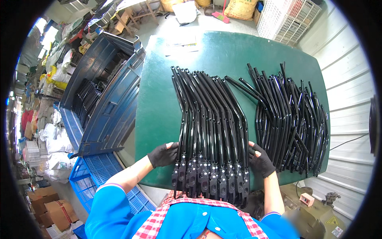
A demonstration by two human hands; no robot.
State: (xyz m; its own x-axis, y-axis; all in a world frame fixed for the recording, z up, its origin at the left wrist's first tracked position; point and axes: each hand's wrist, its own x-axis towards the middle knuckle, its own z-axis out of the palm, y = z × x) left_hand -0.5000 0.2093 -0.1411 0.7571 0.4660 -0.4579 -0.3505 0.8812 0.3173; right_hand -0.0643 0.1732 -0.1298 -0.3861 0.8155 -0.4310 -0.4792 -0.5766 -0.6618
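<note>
A row of several long bent black metal arms (211, 127) lies side by side on the green table (159, 107), their thick ends hanging over the near edge. My left hand (162, 154), in a black fingerless glove, presses against the row's left side. On the row's right side, my gloved right hand (260, 159) presses inward. Both hands squeeze the row between them. A second, looser pile of the same black arms (292, 119) lies on the right part of the table, just beyond my right hand.
A dark blue bin (105, 95) holding more black parts stands left of the table, above a blue plastic crate (95, 175). White crates (286, 18) and a sack sit beyond the far edge. A white corrugated wall (346, 79) runs along the right. Papers (181, 42) lie at the table's far end.
</note>
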